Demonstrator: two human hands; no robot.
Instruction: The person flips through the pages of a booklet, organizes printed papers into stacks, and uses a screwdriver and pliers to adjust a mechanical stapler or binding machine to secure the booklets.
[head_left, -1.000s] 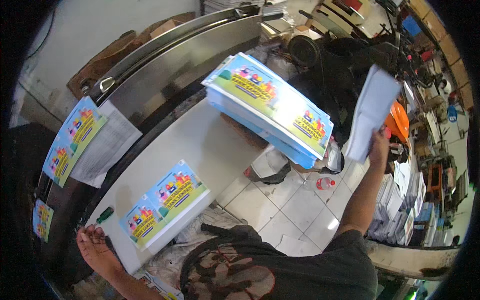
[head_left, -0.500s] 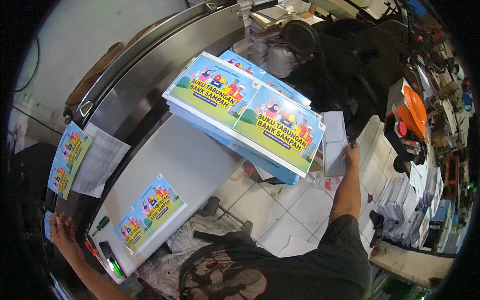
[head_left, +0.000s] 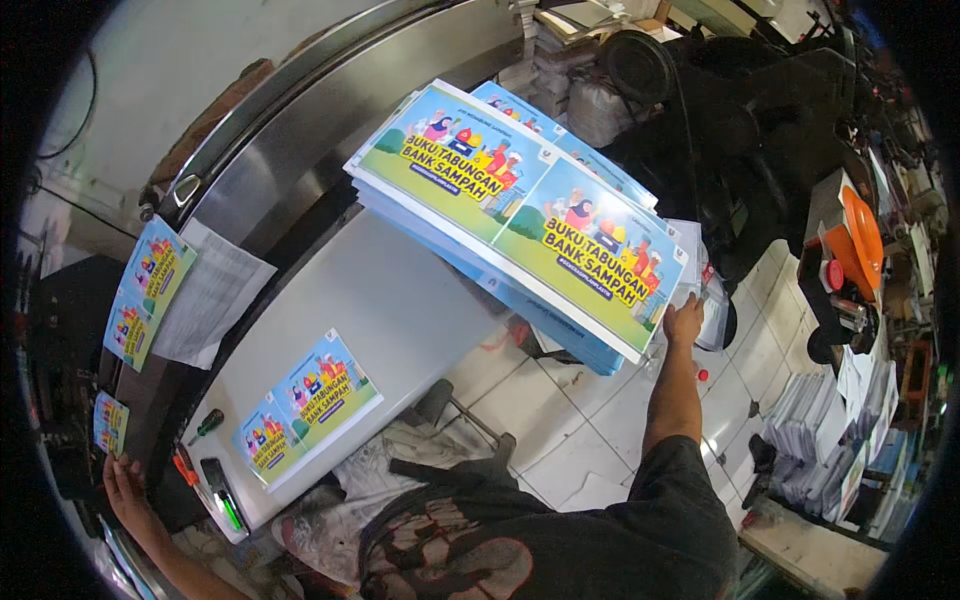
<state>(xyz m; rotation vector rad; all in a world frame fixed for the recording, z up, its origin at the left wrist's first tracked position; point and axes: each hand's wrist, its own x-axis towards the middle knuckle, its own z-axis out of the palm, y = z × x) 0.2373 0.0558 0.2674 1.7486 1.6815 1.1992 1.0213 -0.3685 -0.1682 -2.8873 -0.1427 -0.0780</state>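
A tall stack of printed sheets [head_left: 500, 235], with bright cartoon covers, stands in front of me. My right hand [head_left: 684, 320] is at its near right corner, fingers stretched along the edge and not wrapped round it. A second pile of the same prints [head_left: 600, 175] shows behind the stack. At the far left, my left hand [head_left: 132, 497] has its fingers extended, with the tips by the lower edge of a small printed card [head_left: 110, 422]. Whether they touch it, I cannot tell. Above that card a larger print [head_left: 148, 292] overlaps a grey printed paper [head_left: 213, 300].
On the pale machine cover [head_left: 400, 300] lie a loose print [head_left: 308, 408], a green-handled screwdriver [head_left: 206, 424], an orange-handled tool [head_left: 187, 470] and a dark device with a green light [head_left: 224, 497]. Paper piles [head_left: 810, 430] and an orange object [head_left: 862, 240] stand at the right.
My right hand has moved from the pale panel beside the stack to the stack's corner. My left hand has slid down, uncovering more of the small card. The view has shifted slightly.
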